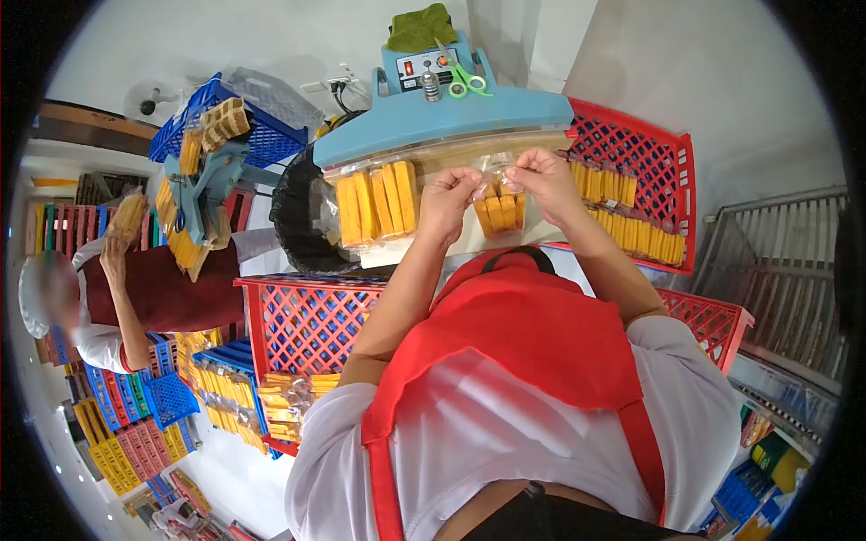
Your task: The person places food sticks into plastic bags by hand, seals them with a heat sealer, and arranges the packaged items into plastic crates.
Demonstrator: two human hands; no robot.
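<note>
Pale wall (649, 63); packs (639, 236) right of the sealer (451, 117) look done; before it, my hands' fingers (467, 184) pinch one bag (499, 215), another bag (379, 203) likely pending.

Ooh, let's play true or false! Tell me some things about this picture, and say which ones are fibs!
1. The left hand and right hand pinch one clear bag near its top. True.
2. Blue things fill that bag. False: it holds yellow sticks.
3. Some scissors lie on the blue machine. True.
4. Their handles are red. False: they are green.
5. The person wears a blue cape. False: it is a red apron.
6. A green cloth lies on the machine. True.
</note>
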